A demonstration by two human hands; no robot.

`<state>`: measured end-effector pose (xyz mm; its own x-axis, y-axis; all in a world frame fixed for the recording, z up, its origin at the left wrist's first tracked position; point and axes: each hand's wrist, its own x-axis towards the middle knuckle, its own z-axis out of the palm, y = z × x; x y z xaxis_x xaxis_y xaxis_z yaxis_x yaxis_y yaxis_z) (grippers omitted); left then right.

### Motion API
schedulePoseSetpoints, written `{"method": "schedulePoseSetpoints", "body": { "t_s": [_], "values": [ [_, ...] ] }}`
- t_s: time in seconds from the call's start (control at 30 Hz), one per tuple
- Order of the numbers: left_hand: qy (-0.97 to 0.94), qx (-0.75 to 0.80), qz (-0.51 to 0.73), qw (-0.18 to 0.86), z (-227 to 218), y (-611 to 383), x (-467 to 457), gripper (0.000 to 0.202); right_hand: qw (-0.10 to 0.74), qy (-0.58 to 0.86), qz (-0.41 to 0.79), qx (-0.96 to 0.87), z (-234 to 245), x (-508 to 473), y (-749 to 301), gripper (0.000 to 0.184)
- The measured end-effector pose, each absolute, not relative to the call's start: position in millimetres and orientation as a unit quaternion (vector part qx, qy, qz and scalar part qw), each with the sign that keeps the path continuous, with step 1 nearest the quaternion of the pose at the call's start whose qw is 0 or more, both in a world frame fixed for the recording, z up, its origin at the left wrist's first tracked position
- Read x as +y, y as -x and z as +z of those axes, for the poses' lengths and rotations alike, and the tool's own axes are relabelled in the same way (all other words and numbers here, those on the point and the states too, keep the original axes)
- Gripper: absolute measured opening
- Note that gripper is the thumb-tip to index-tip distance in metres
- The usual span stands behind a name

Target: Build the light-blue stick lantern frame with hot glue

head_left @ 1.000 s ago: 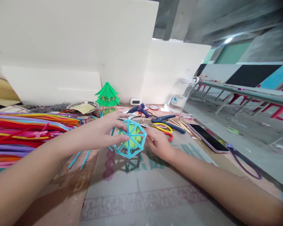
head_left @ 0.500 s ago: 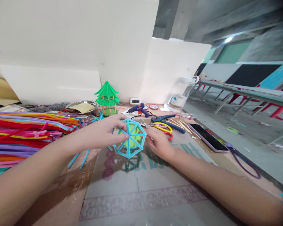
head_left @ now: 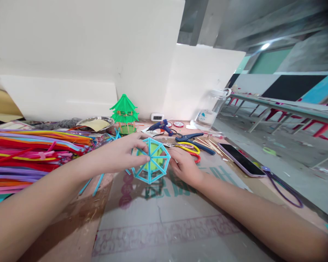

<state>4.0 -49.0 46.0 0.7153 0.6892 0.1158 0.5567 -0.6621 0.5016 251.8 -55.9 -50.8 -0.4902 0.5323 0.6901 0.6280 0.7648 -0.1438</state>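
Note:
A light-blue octagonal spoked frame (head_left: 149, 178), seemingly of pipe cleaners, is held up over the table covering. Behind its spokes shows a round yellow-green piece (head_left: 156, 151). My left hand (head_left: 125, 154) grips the frame from the left, its thumb pressed on the hub where the spokes meet. At the right rim is my right hand (head_left: 186, 165), fingers curled in, with the tips partly hidden behind the frame. Beyond my hands stands a small green two-tiered pavilion model (head_left: 124, 114) on thin wooden posts.
Bundles of colourful pipe cleaners (head_left: 30, 156) lie left. Behind my hands are a blue glue gun (head_left: 160, 125), scissors (head_left: 190, 147), blue pliers (head_left: 195, 139) and a timer (head_left: 157, 116). To the right lie thin sticks (head_left: 210, 145) and a phone (head_left: 240, 159); a water bottle (head_left: 209, 109) stands behind.
Almost nothing differs. The blue frame and both hands have shifted very slightly to the right, with the same hold.

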Motion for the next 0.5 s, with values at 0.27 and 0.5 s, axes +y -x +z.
{"method": "schedulePoseSetpoints", "body": {
  "t_s": [0.27, 0.5],
  "values": [
    [-0.923, 0.310, 0.171, 0.153, 43.2, -5.3, -48.7, 0.030, 0.367, 0.355, -0.055, -0.858, -49.9, -54.7, -252.6, 0.020],
    [-0.925, 0.301, 0.215, 0.089, 52.1, 2.2, -43.5, 0.027, 0.372, 0.369, -0.052, -0.850, -50.5, -53.7, -251.8, 0.018]
  ]
}}
